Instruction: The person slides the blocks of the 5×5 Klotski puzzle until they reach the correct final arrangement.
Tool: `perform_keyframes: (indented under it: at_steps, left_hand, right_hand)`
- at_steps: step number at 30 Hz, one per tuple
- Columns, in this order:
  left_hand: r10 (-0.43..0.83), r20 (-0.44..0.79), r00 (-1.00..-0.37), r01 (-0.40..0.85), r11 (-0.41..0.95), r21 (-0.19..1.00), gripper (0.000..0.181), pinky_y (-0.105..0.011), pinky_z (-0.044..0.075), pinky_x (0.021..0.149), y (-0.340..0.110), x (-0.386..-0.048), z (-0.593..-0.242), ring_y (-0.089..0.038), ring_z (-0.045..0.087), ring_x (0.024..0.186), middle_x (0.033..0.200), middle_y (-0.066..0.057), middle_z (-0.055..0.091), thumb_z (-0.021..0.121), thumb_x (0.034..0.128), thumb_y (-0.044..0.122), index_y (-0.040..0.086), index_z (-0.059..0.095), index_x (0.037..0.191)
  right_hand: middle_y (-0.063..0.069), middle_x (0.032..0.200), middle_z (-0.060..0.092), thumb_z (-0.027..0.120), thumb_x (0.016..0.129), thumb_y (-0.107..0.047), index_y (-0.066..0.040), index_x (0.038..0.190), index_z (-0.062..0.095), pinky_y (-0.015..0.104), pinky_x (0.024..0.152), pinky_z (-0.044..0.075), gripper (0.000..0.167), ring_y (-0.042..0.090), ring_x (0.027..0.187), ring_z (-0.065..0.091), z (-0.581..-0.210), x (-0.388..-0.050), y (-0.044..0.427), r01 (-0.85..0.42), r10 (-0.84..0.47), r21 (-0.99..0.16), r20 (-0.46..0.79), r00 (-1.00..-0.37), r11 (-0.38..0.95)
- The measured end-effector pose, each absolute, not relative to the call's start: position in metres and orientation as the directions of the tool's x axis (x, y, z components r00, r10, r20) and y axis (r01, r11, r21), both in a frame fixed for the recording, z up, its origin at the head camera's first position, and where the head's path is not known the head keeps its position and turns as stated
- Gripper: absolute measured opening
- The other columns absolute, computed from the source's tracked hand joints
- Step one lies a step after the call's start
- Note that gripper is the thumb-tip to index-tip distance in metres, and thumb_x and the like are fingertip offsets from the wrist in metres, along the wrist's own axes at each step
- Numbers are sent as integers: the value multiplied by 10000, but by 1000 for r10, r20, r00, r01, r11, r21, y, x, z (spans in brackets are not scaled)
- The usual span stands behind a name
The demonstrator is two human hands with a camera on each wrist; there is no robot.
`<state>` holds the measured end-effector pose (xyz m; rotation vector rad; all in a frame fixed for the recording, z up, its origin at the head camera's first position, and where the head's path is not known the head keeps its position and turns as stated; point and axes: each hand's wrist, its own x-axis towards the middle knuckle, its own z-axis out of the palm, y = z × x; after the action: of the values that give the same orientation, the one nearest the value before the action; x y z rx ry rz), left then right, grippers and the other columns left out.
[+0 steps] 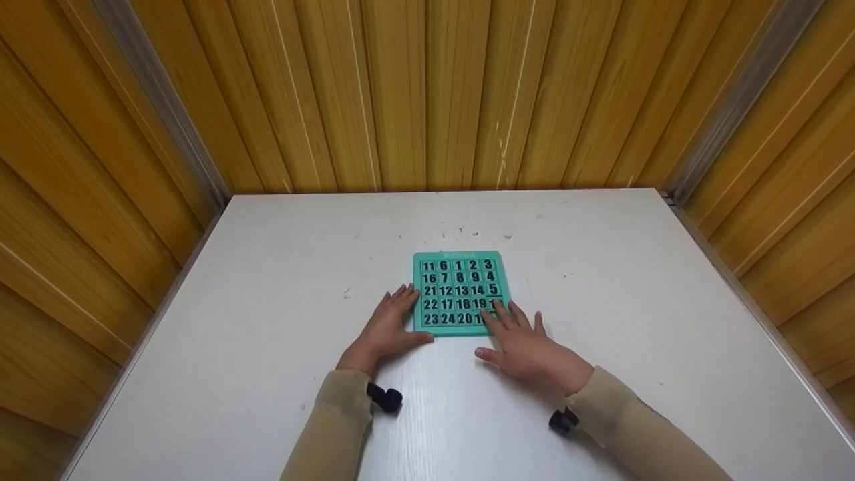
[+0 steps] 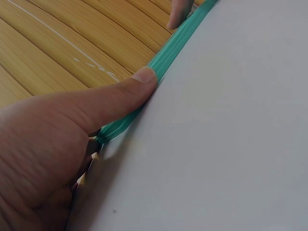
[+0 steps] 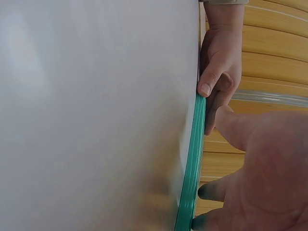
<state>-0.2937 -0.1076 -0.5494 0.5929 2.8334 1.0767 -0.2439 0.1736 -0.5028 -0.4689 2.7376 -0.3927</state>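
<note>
A green sliding number puzzle (image 1: 457, 331) lies flat on the white table, its black-numbered tiles facing up. My left hand (image 1: 386, 329) holds its near left corner, fingers along the left side and thumb against the near edge. In the left wrist view, the left thumb (image 2: 122, 96) presses the green frame (image 2: 168, 53). Over the near right corner reaches my right hand (image 1: 528, 344), fingers extended and fingertips touching the tiles below the 5. The right thumb sticks out apart from the puzzle. Those fingers partly cover the lower right tiles, and any gap there is hidden.
The white table (image 1: 234, 300) carries small dark marks beyond the puzzle. Wood-patterned panels (image 1: 427, 93) stand behind it and at both sides, with metal posts (image 1: 167, 100) at the corners. A small black device (image 1: 385, 398) sits on each wrist.
</note>
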Motion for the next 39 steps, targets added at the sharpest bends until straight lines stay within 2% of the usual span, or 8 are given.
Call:
perform_keyframes:
  at_steps: [7,19,31,39]
  left_hand:
    - [363,81,-928,326,687,650,982,-479,97,1348,-107,-293,-548,-292,214,1605,1683,-117,323,863,804,415,53,384,1582]
    - [350,55,-935,302,708,638,978,-464,86,1351,-105,-293,-549,-276,205,1609,1690,-99,313,851,814,434,76,377,1590]
    - [361,44,-932,300,694,654,990,-449,53,1352,-107,-293,-548,-249,167,1618,1706,-67,270,848,816,432,100,349,1605]
    - [367,58,-928,315,692,650,994,-461,71,1351,-107,-293,-547,-269,183,1614,1699,-94,289,852,811,429,76,357,1598]
  right_hand:
    - [145,1749,44,522,1017,-577,-147,1660,183,778,1231,-17,844,422,1613,-20,-502,-246,172,-276,-362,-318,-254,-897,907]
    - [99,1754,70,518,1014,-590,-182,1662,180,760,1247,1,837,391,1621,-3,-497,-219,159,-330,-422,-322,-279,-863,887]
    - [114,1749,103,544,1011,-563,-144,1652,221,783,1229,-2,832,414,1615,23,-498,-218,176,-308,-397,-315,-274,-876,898]
    - [127,1748,100,548,1010,-560,-121,1650,216,797,1216,-15,844,433,1609,16,-497,-218,185,-296,-389,-323,-281,-877,899]
